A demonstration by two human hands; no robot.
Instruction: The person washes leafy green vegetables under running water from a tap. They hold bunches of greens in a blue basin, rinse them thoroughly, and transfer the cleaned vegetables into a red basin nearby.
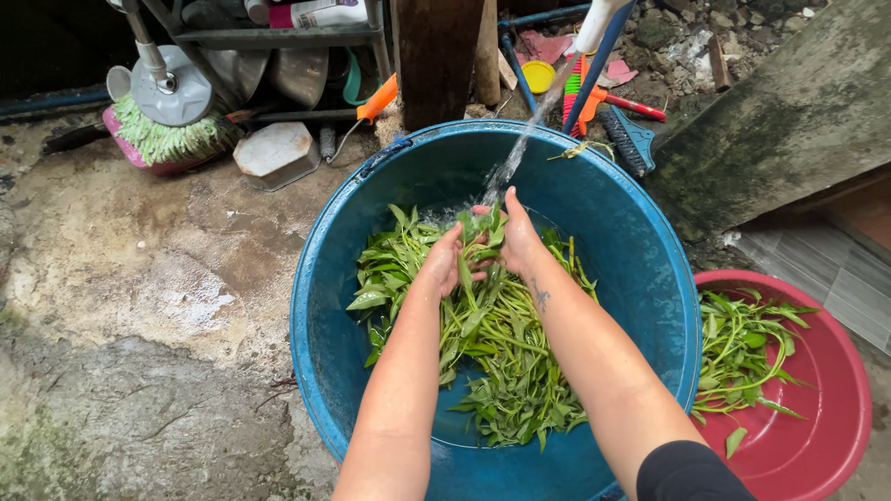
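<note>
A large blue tub [640,278] holds a heap of long green leafy stalks [497,362] in water. My left hand [445,260] and my right hand [520,237] are closed together on a small bunch of those greens [478,227], lifted above the heap under a stream of water [520,148] that falls from a white and blue hose [599,28] at the top. The fingers are partly hidden by leaves.
A red basin [826,417] with more greens [738,348] stands at the right, touching the tub. Behind are a wooden post [436,56], brushes [631,139], a metal rack [278,37], a pink basket of greens [167,144]. Wet concrete ground [139,325] lies left.
</note>
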